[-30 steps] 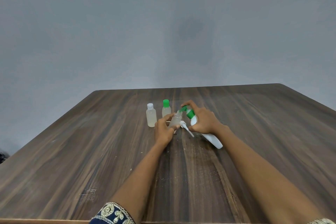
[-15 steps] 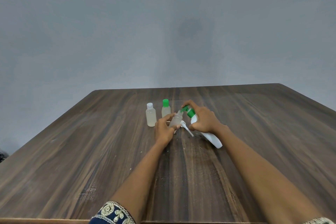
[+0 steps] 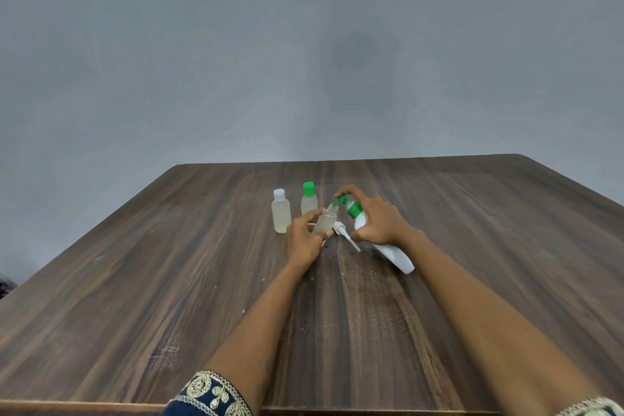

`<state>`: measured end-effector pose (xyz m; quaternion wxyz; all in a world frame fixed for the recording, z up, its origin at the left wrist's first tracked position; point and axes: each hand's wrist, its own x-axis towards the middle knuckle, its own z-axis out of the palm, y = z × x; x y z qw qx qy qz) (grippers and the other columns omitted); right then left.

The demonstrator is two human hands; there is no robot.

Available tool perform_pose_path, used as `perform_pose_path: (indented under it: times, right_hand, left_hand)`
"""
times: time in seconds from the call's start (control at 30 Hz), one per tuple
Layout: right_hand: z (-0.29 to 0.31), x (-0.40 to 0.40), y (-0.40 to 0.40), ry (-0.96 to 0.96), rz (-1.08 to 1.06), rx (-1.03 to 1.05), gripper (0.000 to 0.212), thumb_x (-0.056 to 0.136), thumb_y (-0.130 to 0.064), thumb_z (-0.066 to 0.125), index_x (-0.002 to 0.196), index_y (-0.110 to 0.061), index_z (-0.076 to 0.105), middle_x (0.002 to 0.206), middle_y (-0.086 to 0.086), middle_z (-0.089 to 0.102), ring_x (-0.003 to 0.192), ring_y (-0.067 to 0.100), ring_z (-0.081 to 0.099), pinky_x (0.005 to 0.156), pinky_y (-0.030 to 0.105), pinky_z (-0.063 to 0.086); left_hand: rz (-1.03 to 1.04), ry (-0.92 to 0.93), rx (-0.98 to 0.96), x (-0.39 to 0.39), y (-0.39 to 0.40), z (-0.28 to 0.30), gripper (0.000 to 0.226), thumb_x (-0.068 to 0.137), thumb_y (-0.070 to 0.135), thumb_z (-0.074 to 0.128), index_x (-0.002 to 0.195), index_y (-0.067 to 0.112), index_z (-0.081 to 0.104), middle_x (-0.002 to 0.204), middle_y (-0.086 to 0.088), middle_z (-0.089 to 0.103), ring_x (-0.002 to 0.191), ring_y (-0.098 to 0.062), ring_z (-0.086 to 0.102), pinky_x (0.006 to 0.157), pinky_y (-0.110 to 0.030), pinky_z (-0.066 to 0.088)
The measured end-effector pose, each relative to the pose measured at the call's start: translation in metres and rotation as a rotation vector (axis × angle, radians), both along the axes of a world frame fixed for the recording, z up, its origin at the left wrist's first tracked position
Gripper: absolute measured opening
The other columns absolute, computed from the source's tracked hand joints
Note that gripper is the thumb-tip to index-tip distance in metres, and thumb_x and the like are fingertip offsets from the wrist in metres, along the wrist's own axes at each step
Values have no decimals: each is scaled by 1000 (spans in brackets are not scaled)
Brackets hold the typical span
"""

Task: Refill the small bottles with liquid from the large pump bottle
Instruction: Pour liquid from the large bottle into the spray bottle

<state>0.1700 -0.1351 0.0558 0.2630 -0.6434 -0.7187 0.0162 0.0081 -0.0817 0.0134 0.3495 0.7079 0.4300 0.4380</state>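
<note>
Against the frames from a second and half a second before, little has altered: both hands and all bottles hold nearly the same places, the only visible difference being a slight shift of the right forefinger on the pump head. The right hand (image 3: 380, 221) has its grip wrapped round the neck of the large pump bottle (image 3: 388, 248), a white bottle with a green collar and green pump, tilted so its base rests on the desk (image 3: 169, 280) toward the near right and its nozzle points left; the forefinger lies over the pump top. The left hand (image 3: 304, 238) pinches an uncapped translucent small bottle (image 3: 326, 221) between thumb and fingers, its mouth held just under the green nozzle. A white pump cap with dip tube (image 3: 344, 236) lies flat on the desk between the two hands. Just beyond the left hand stand two further small bottles, upright and close together: a white-capped bottle (image 3: 281, 214) on the left and a green-capped bottle (image 3: 309, 201) on its right, both holding pale liquid. Count: three small bottles, one large pump bottle, one loose cap. The desk is dark wood-grain laminate with faint pale specks on its near part. Behind it is a plain grey wall (image 3: 304, 44). Embroidered dark blue sleeve cuffs (image 3: 211, 395) show at the lower edge.
</note>
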Motion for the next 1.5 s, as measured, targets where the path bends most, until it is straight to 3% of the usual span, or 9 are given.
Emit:
perform_pose_path:
  times: [0.17, 0.33, 0.67, 0.83, 1.03, 1.33, 1.5]
  right_hand:
    - [-1, -2, 0, 2, -21, -11, 63, 59, -32, 59, 120, -33, 43, 51, -4, 40, 46, 13, 40, 48, 28, 33]
    - [1, -2, -1, -2, 6, 8, 59, 71, -31, 66, 125, -31, 41, 53, -3, 43, 47, 13, 41, 47, 25, 33]
    - [0, 0, 0, 18, 10, 2, 69, 62, -36, 61, 127, -32, 41, 60, 0, 48, 54, 16, 46, 50, 23, 34]
    - [0, 0, 1, 17, -7, 23, 63, 71, -21, 73, 125, -30, 43, 61, -3, 46, 53, 14, 45, 49, 20, 32]
    - [1, -1, -3, -29, 9, 60, 64, 78, -30, 72, 133, -28, 38, 55, -3, 42, 48, 11, 40, 46, 19, 27]
    - [-2, 0, 1, 10, -1, 49, 67, 64, -39, 62, 128, -32, 40, 65, 8, 57, 55, 22, 54, 49, 27, 39]
    - [-1, -1, 1, 1, -16, 37, 67, 61, -39, 57, 125, -28, 43, 65, 4, 53, 53, 15, 46, 47, 21, 32]
  left_hand:
    - [-7, 25, 3, -4, 0, -2, 47, 74, 6, 75, 118, 18, 64, 112, -6, 67, 92, -12, 56, 78, -22, 45]
    - [5, 13, 3, -3, 1, -2, 46, 74, 6, 75, 117, 17, 64, 110, -5, 67, 93, -14, 58, 76, -22, 43]
    - [-2, 5, 9, 0, 0, 1, 46, 74, 7, 75, 118, 15, 64, 112, -7, 67, 96, -17, 59, 79, -24, 46]
    - [-7, 5, 15, 1, -1, 3, 46, 74, 7, 76, 117, 15, 64, 112, -6, 67, 95, -16, 59, 79, -25, 47]
    - [4, -12, 3, 1, -1, 4, 47, 74, 7, 75, 118, 15, 63, 111, -7, 67, 93, -16, 58, 81, -29, 49]
    - [1, -6, -8, 2, 0, 4, 47, 75, 8, 75, 120, 15, 62, 115, -7, 65, 95, -17, 57, 79, -27, 47]
    - [2, -17, -10, 0, 0, 2, 45, 73, 7, 75, 116, 16, 65, 110, -8, 67, 92, -17, 58, 77, -25, 47]
